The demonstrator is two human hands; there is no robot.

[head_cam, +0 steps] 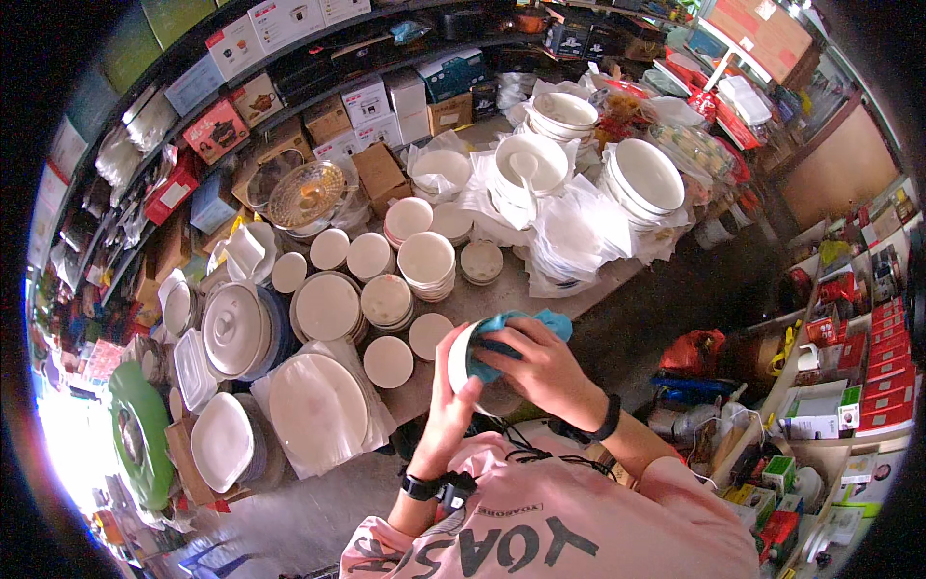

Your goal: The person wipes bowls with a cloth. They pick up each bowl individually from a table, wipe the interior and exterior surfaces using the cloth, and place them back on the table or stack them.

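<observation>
My left hand (447, 405) grips a white ceramic bowl (458, 360) by its outer side, thumb at the rim, with the bowl tilted so its mouth faces right. Inside it, my right hand (535, 362) presses a blue cloth (554, 323), part of which hangs out over the far rim. Both hands are above the near edge of a table crowded with crockery. Just left of the bowl stand two small round white dishes (432, 336) (388, 362). Beyond them rises a stack of white bowls (427, 259).
Stacked plates in paper (318, 405), a lidded pot (235, 326) and a green dish (141, 434) occupy the left. Large bowls (644, 177) and paper-wrapped plates (579, 231) stand back right. Boxed goods line the back shelves (365, 105); more boxes (886, 369) fill the right shelving.
</observation>
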